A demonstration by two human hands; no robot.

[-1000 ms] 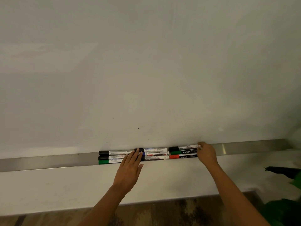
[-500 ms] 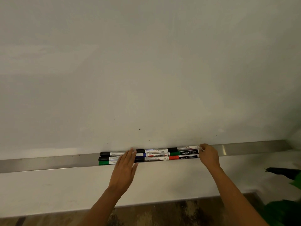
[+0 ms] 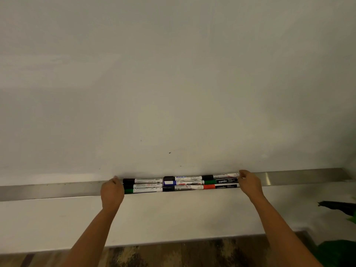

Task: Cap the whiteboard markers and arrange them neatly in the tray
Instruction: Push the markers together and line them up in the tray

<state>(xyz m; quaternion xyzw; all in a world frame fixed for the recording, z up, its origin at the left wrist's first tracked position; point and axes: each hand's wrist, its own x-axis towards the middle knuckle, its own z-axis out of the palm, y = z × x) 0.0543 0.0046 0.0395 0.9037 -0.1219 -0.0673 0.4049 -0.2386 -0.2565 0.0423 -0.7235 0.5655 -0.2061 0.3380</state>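
Note:
Several capped whiteboard markers [image 3: 181,183] lie in the steel tray [image 3: 48,189] under the whiteboard [image 3: 173,83]. They form three tight rows, end to end, with black, blue, green and red caps. My left hand [image 3: 111,191] rests in the tray against the left ends of the rows, by the black and green caps. My right hand [image 3: 249,183] touches the right ends, its fingertips at the tip of the top white marker [image 3: 225,175]. Neither hand lifts a marker.
The tray runs on bare metal to the left and right [image 3: 298,177] of the markers. A white ledge [image 3: 173,214] lies below it, then a wooden floor [image 3: 173,253]. A dark object [image 3: 337,206] and something green [image 3: 339,251] sit at the lower right.
My left hand slid left from the middle of the rows to their left end. The middle markers are now uncovered. My right hand stayed at the right end.

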